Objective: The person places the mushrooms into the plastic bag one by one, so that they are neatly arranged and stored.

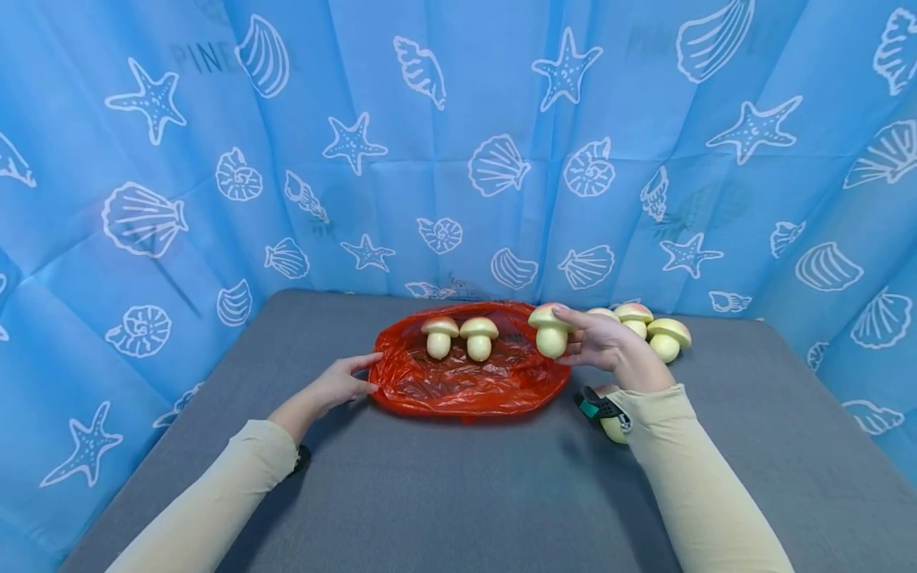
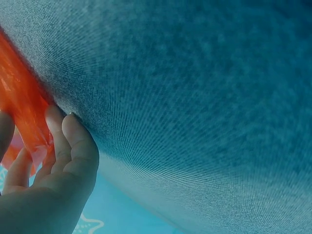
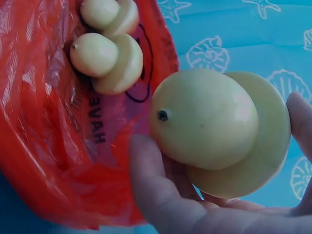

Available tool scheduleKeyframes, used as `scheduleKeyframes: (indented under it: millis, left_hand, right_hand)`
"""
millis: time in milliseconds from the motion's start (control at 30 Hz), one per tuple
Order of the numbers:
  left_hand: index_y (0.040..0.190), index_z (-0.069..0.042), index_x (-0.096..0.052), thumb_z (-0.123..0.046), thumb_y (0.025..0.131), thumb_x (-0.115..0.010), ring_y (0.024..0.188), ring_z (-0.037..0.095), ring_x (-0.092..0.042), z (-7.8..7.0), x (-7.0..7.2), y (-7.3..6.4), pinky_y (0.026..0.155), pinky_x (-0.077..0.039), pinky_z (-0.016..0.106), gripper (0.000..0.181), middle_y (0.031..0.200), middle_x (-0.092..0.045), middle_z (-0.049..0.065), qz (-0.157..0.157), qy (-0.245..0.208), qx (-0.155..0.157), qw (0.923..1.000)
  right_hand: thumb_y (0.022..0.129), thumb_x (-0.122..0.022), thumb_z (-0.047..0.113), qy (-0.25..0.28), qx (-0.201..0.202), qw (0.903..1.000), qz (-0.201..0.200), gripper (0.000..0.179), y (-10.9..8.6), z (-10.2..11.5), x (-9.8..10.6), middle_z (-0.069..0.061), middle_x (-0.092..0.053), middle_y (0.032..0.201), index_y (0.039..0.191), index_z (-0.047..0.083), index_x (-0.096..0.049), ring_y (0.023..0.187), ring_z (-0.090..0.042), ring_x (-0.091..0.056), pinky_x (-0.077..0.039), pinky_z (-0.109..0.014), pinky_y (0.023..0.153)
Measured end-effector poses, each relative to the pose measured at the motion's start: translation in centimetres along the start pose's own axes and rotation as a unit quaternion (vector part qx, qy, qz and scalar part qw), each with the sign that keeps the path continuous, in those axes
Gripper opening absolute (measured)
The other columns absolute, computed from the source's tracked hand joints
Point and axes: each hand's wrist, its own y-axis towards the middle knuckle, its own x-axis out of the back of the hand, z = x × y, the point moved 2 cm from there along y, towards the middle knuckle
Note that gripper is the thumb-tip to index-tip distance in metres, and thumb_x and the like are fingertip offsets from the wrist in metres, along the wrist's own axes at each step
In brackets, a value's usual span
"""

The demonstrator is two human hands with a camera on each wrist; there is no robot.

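A red plastic bag [image 1: 466, 406] lies spread wide on the grey table, with two pale toy mushrooms [image 1: 479, 339] inside it toward the back. My left hand [image 1: 344, 380] grips the bag's left edge; in the left wrist view the red film [image 2: 22, 92] runs between thumb and fingers. At the bag's right end my right hand [image 1: 598, 342] holds another toy mushroom [image 1: 551, 338] upright, cap on top. Close up in the right wrist view, this mushroom [image 3: 204, 119] shows a small dark spot on its stem end, and the fingers wrap its cap and side.
Several more toy mushrooms [image 1: 669, 338] stand at the back right, behind my right hand. One mushroom [image 1: 614, 430] is partly hidden under my right wrist. A blue curtain [image 1: 458, 199] with shells and starfish hangs along the table's back edge.
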Motion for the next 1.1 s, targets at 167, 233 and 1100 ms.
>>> scheduleKeyframes:
  millis: [167, 233, 1100]
  left_hand:
    - [0.151, -0.008, -0.036, -0.005, 0.094, -0.06, 0.123, 0.035, -0.043, 0.1, 0.1, 0.2, 0.082, -0.046, 0.039, 0.061, 0.155, -0.025, 0.025, 0.0, 0.003, -0.005, 1.0]
    - [0.151, -0.008, -0.036, -0.005, 0.094, -0.06, 0.129, 0.037, -0.039, 0.2, 0.1, 0.2, 0.086, -0.046, 0.042, 0.061, 0.155, -0.024, 0.025, 0.0, 0.006, -0.007, 1.0]
    - [0.151, -0.009, -0.035, -0.005, 0.094, -0.059, 0.125, 0.036, -0.04, 0.1, 0.2, 0.0, 0.079, -0.047, 0.037, 0.062, 0.155, -0.024, 0.025, 0.006, 0.01, -0.009, 0.9999]
  right_hand:
    - [0.099, -0.052, 0.038, 0.007, -0.005, 1.0, -0.003, 0.071, 0.8, -0.4, -0.6, -0.016, -0.04, 0.121, 0.151, 0.003, -0.017, 0.105, -0.024, -0.047, -0.025, -0.051, 0.112]
    - [0.099, -0.051, 0.037, 0.01, -0.009, 0.9999, -0.005, 0.074, 1.1, -0.6, -0.7, -0.017, -0.039, 0.122, 0.152, 0.003, -0.013, 0.107, -0.024, -0.045, -0.023, -0.051, 0.112]
    - [0.098, -0.053, 0.035, 0.022, -0.09, 0.9925, -0.079, 0.079, 4.5, -2.6, -1.6, -0.024, -0.018, 0.155, 0.154, 0.0, -0.009, 0.136, -0.035, -0.03, -0.031, -0.048, 0.109]
